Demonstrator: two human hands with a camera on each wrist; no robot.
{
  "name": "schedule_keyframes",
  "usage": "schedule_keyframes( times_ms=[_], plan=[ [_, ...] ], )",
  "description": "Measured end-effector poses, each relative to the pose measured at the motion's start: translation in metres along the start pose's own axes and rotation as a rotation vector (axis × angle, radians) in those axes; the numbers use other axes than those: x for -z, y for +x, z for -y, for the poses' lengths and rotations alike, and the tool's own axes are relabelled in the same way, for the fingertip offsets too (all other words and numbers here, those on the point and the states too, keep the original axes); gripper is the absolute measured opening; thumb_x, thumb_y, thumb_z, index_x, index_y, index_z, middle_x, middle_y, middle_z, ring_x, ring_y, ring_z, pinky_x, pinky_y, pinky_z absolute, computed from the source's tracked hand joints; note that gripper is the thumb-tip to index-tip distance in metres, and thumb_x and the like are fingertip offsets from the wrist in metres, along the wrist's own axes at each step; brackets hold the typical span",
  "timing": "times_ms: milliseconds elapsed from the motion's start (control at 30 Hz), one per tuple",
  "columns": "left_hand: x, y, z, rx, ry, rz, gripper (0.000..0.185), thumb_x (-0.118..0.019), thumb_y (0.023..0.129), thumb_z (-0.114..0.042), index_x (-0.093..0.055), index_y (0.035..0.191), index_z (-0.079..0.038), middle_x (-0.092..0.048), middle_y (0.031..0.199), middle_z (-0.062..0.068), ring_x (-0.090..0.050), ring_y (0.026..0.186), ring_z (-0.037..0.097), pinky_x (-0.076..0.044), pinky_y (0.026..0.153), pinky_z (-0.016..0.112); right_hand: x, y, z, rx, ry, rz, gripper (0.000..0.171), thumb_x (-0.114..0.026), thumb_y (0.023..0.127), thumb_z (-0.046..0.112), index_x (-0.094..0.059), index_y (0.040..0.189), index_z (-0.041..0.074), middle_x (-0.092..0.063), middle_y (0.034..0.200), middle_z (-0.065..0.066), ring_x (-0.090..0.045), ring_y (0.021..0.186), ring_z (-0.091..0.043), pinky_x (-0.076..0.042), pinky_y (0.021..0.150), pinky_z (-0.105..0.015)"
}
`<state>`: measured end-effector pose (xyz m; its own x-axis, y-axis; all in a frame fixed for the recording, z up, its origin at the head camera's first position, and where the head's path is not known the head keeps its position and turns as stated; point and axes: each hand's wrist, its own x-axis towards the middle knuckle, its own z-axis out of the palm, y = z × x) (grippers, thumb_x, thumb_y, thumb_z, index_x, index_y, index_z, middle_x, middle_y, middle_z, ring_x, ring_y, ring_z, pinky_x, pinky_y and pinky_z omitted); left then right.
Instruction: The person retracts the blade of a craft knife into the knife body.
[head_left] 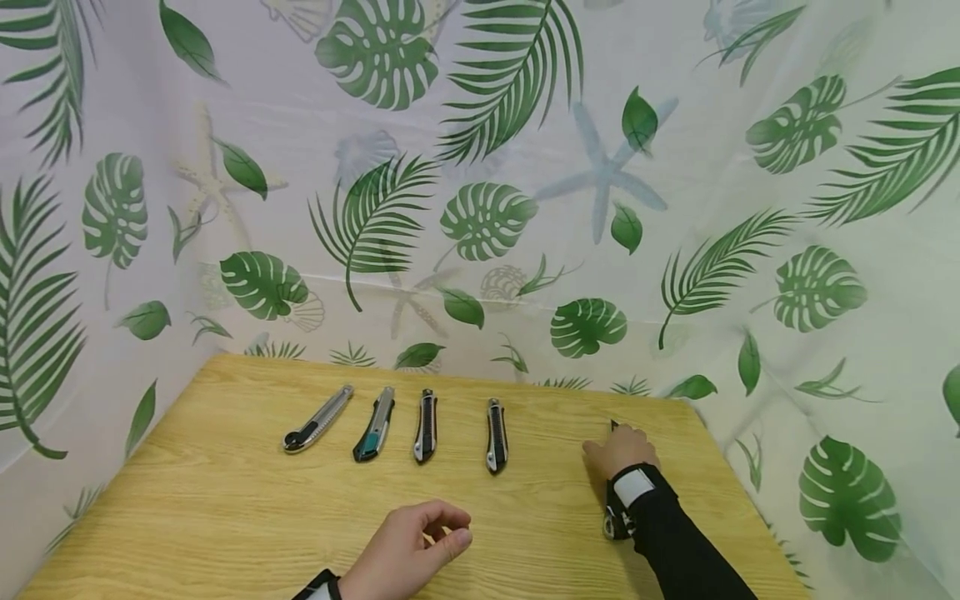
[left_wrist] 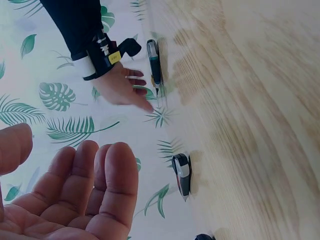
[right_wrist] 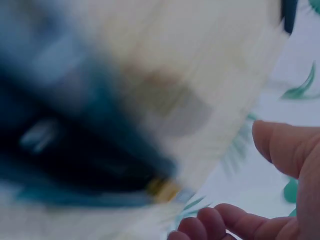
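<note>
Several utility knives lie in a row on the wooden table (head_left: 225, 517): a silver one (head_left: 318, 419), a teal one (head_left: 374, 425), a black-and-grey one (head_left: 425, 427) and a black one (head_left: 496, 425). My right hand (head_left: 618, 450) lies with straight fingers over a fifth knife (left_wrist: 154, 62) at the right end. Only that knife's tip (head_left: 613, 425) shows in the head view. The right wrist view is blurred, with a dark teal shape (right_wrist: 75, 150) close up. My left hand (head_left: 420, 542) rests near the front edge, fingers loosely curled and holding nothing.
A leaf-printed curtain (head_left: 480, 208) surrounds the table at the back and on both sides. The table's right edge lies just beyond my right hand. A small camera (head_left: 618, 517) is strapped to the right wrist.
</note>
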<state>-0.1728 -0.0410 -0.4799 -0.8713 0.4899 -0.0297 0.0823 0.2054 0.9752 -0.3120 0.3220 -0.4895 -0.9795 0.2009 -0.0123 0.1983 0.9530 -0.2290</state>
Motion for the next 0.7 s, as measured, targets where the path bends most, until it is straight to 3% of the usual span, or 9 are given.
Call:
schedule_keyframes(
  times_ms=[133, 267, 500, 700],
  plan=[
    [0.0, 0.0, 0.0, -0.003, 0.001, 0.006, 0.027, -0.063, 0.103, -0.034, -0.072, 0.119, -0.015, -0.071, 0.103, -0.003, -0.062, 0.089, 0.02, -0.051, 0.068, 0.032, -0.004, -0.002, -0.017, -0.014, 0.032, 0.05, 0.054, -0.068, 0.091, 0.044, -0.065, 0.079, -0.009, -0.061, 0.071, -0.02, -0.057, 0.057, -0.029, -0.045, 0.05, -0.035],
    [0.002, -0.001, 0.001, 0.006, -0.002, -0.001, 0.028, -0.063, 0.102, -0.035, -0.072, 0.12, -0.014, -0.071, 0.104, -0.003, -0.061, 0.09, 0.021, -0.051, 0.07, 0.033, -0.007, -0.006, -0.021, 0.015, 0.027, 0.07, 0.048, -0.07, 0.09, 0.037, -0.054, 0.058, 0.005, -0.05, 0.053, -0.005, -0.049, 0.046, -0.019, -0.035, 0.045, -0.027],
    [0.004, -0.001, 0.002, 0.006, -0.006, -0.005, 0.03, -0.063, 0.103, -0.035, -0.071, 0.12, -0.013, -0.071, 0.105, -0.002, -0.061, 0.091, 0.022, -0.051, 0.071, 0.034, -0.009, -0.008, -0.023, 0.058, -0.021, 0.022, 0.046, -0.068, 0.087, 0.02, -0.044, 0.048, 0.012, -0.039, 0.047, 0.002, -0.041, 0.044, -0.015, -0.032, 0.045, -0.025],
    [0.004, -0.001, 0.002, 0.013, -0.008, -0.008, 0.03, -0.063, 0.102, -0.036, -0.071, 0.12, -0.014, -0.071, 0.105, -0.002, -0.061, 0.091, 0.022, -0.051, 0.07, 0.034, -0.008, -0.01, -0.017, 0.077, 0.079, 0.02, 0.044, -0.067, 0.084, 0.018, -0.045, 0.047, 0.014, -0.035, 0.044, 0.005, -0.037, 0.041, -0.013, -0.029, 0.043, -0.024]
  ],
)
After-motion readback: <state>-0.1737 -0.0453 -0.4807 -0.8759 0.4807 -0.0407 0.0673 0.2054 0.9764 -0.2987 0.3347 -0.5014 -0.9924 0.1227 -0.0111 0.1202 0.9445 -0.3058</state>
